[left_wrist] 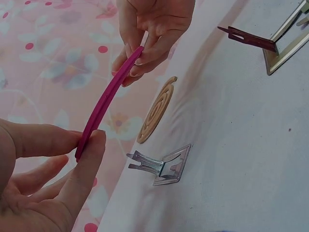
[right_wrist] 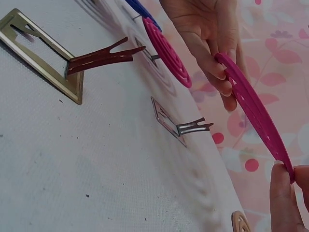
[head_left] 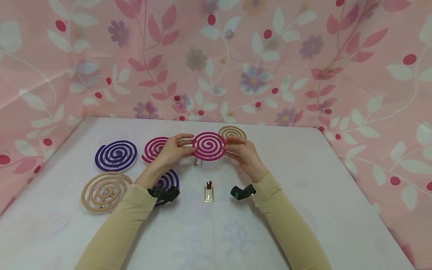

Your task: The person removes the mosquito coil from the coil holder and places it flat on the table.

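A pink mosquito coil is held up above the table, its spiral facing the head camera. My left hand pinches its left edge between thumb and fingers. On the opposite edge my right hand pinches it the same way. Edge-on in the left wrist view, the coil looks thin and slightly bowed. Below and behind it a silver metal coil stand lies on the table with its forked prong up. Nearer to me is a brass-coloured stand with a dark reddish prong.
To the left, several coils sit on stands: blue, tan, another pink, and another blue partly behind my left wrist. A tan coil lies at the back, partly covered by my right hand. Floral cloth hangs behind the white table.
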`<state>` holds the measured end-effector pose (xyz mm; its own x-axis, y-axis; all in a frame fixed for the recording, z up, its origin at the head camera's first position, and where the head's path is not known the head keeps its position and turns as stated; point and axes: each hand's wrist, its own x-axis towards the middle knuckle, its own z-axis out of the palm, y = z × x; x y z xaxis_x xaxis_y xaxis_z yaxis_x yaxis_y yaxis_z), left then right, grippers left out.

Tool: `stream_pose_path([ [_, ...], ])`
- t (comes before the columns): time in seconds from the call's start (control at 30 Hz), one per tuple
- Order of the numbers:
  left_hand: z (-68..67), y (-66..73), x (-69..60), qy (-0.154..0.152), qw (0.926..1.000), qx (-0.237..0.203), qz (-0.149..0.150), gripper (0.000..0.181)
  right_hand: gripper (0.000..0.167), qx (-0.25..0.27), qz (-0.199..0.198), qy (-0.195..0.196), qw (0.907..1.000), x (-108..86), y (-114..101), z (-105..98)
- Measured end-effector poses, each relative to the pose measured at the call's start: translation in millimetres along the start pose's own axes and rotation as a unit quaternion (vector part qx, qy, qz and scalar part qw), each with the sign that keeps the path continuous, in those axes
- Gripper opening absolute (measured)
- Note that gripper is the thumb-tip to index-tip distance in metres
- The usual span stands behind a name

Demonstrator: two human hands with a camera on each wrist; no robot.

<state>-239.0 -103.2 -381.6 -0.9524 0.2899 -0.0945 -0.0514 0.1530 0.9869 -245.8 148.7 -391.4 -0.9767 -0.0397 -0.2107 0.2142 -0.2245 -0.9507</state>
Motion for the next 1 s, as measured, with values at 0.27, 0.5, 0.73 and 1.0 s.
stream_pose_path([
  [0.27, 1.1, -1.5, 1.4, 0.000, 1.0000, -0.004, 0.000, 0.055, 0.043, -0.006, 0.004, 0.005, 1.0000, 0.1, -1.3, -1.6],
  [0.5, 4.0, -2.9, 1.6, 0.005, 0.9998, -0.018, 0.004, 0.053, 0.044, -0.005, 0.004, 0.003, 1.0000, -1.7, -3.9, -2.9],
  [0.73, 8.1, -0.2, -2.1, 0.020, 0.9992, -0.034, 0.006, 0.051, 0.045, -0.005, 0.017, -0.001, 0.9999, -1.2, -5.7, -6.8],
  [1.0, 14.1, 0.3, -3.4, 0.031, 0.9980, -0.055, 0.001, 0.051, 0.046, -0.003, 0.008, -0.002, 1.0000, 0.8, -8.0, -11.5],
])
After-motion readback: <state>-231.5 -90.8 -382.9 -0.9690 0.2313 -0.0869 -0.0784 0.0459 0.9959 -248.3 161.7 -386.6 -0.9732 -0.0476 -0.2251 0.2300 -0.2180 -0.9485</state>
